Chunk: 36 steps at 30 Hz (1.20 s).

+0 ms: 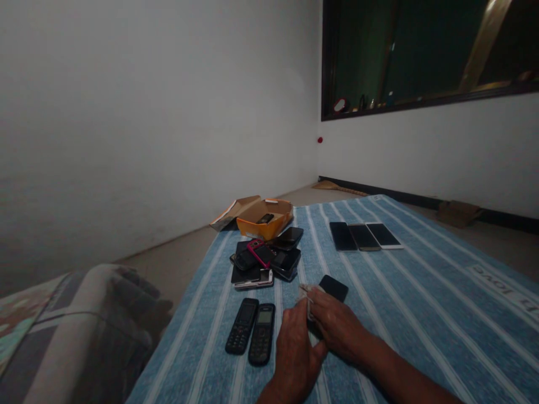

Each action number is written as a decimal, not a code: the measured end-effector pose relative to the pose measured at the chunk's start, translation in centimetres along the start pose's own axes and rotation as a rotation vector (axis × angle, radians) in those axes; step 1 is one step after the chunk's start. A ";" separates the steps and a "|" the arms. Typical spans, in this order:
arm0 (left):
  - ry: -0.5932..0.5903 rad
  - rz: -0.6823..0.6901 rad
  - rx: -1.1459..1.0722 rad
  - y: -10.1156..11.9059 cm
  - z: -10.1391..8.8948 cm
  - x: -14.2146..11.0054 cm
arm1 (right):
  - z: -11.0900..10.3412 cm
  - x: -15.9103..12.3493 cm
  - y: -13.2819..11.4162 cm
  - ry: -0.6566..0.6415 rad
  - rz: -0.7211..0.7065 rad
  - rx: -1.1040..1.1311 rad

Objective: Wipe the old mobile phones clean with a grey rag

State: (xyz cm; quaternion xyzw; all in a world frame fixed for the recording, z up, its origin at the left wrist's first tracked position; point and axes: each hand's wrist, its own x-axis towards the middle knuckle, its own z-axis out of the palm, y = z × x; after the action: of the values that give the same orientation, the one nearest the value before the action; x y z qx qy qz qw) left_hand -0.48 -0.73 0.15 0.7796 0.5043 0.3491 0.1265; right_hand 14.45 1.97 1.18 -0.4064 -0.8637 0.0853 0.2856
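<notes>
Three touchscreen phones (364,237) lie side by side on the far right of the blue striped cloth (404,325), screens up and edges close, which suggests they have been grouped on purpose and kept apart from the rest. Nearer the person, a dark smartphone (334,287) rests on the same cloth, its far end showing beyond the right hand (334,320) and the remainder hidden. That hand's fingers are bent down over a pale crumpled rag (304,289), pinning it at the phone's near side; the low, flat hold probably lets the fabric underneath brace the phone against sliding. The left hand (295,342) comes in alongside, fingers pointing forward toward the rag and thumb reaching across to the other hand, perhaps to steady the work; whether it grips the phone's edge I cannot tell. A dark strip shows between the hands, possibly part of the same phone.

Just left of them, two keypad phones (261,335) lie nearly parallel, keys up, likely set out as a pair. Behind these is a loose pile, with a pink-framed phone (261,252) leaning over darker ones, seemingly heaped without sorting. An orange cardboard box (252,228) stands open beyond it, flap thrown back, one small phone (265,219) within easy reach inside.
</notes>
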 end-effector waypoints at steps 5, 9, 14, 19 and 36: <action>-0.064 -0.073 -0.022 0.2 -0.4 0.1 | -0.9 0.5 1.3 -0.004 0.117 -0.025; -0.094 -0.084 -0.045 0.2 -0.5 0.0 | -1.5 0.3 3.2 0.025 0.255 -0.065; -0.107 -0.130 -0.056 0.2 -0.5 0.0 | -1.5 -0.5 4.0 0.055 0.399 -0.105; -0.114 -0.143 -0.043 0.0 -0.4 0.0 | -1.2 -1.3 3.3 0.059 0.391 -0.156; -0.062 -0.053 -0.057 0.6 -0.8 0.2 | 2.3 -4.7 -0.1 0.017 0.171 -0.224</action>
State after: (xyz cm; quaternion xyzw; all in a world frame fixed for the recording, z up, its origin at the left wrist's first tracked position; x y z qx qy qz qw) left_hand -0.56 -0.94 1.19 0.7727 0.5103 0.3353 0.1734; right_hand 15.44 -1.43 -2.64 -0.5088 -0.8275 0.0092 0.2373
